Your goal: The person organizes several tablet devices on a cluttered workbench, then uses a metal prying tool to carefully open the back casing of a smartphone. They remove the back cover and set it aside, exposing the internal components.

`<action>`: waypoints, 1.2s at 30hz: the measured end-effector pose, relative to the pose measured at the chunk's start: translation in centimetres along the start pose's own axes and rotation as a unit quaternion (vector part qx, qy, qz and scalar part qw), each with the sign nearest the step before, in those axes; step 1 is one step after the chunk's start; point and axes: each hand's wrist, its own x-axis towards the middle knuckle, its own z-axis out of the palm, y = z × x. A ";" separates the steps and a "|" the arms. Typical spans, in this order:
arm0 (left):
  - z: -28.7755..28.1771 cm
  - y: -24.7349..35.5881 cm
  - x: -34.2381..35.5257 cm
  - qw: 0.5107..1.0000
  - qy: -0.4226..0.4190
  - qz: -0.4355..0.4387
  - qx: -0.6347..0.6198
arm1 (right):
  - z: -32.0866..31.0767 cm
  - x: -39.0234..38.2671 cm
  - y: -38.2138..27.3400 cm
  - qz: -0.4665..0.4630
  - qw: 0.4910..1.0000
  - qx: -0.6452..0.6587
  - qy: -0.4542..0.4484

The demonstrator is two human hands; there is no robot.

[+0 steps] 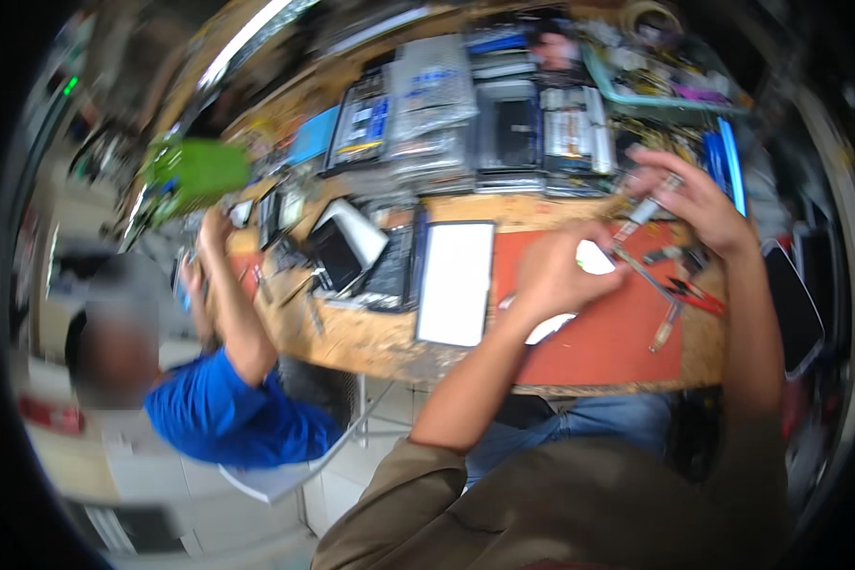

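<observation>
Right hand (698, 204): fingers closed narrow round a slim whitish cylindrical tube (649, 208), held over the rear right corner of the flat red mat (627, 347) at the wooden workbench's (380, 353) front edge. Left hand (556, 275): fingers curled beside a glossy white piece (595, 256) above the mat; blurred, can't tell if gripped. Red-handled metal pliers (701, 296) at the mat's right edge.

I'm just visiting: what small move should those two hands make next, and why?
Probably steady the left hand before shifting the slim tube-like tool. The right hand holds that tool, whose lower end looks very close to the left hand, where something white shows between thumb and fingers. Blur hides whether they touch, so a slow adjustment seems wisest.
</observation>
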 end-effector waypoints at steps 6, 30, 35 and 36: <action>-0.7 0.6 -0.1 0.999 -0.023 -0.022 0.038 | 0.3 0.5 -0.7 0.056 0.996 -0.042 0.061; -0.6 0.5 0.0 1.000 -0.012 -0.006 0.026 | 0.7 0.5 -0.4 0.018 0.997 -0.018 0.068; -0.6 0.5 -0.1 1.000 -0.007 -0.002 0.024 | 0.1 0.5 -0.5 0.086 0.994 -0.055 0.025; -0.6 0.5 -0.1 1.000 -0.006 -0.002 0.025 | 0.0 0.4 -0.4 0.039 0.998 -0.048 0.020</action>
